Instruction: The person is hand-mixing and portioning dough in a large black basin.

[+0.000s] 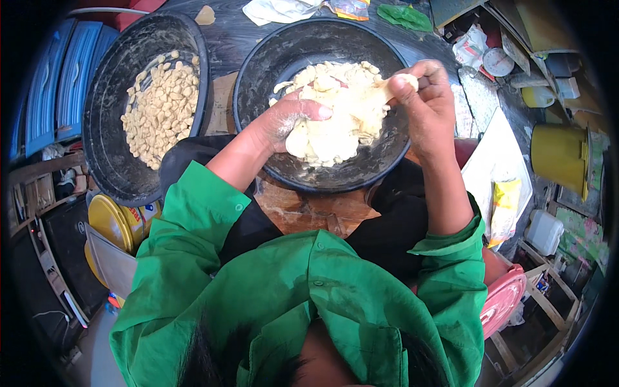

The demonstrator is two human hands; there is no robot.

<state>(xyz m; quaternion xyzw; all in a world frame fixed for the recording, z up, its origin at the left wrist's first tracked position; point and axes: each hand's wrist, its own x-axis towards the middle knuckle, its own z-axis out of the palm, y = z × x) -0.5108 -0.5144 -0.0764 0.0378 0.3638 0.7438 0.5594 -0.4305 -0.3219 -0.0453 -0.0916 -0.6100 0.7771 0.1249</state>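
Observation:
A mass of pale, soft dough with loose flattened lumps around it lies in a round black basin in front of me. My left hand, dusted with flour, is closed around the left side of the dough, its thumb resting on top. Over the basin's right rim, my right hand is raised. Its thumb and fingers pinch the end of a strip of dough that stretches up from the mass. To the left, a second black basin holds many small, flour-coated dough pieces.
Blue plastic drawers stand at the far left, above a yellow lidded tub. On the right are a yellow bucket, a yellow packet on a white sheet, and a pink lid. A green scrap lies beyond the basin.

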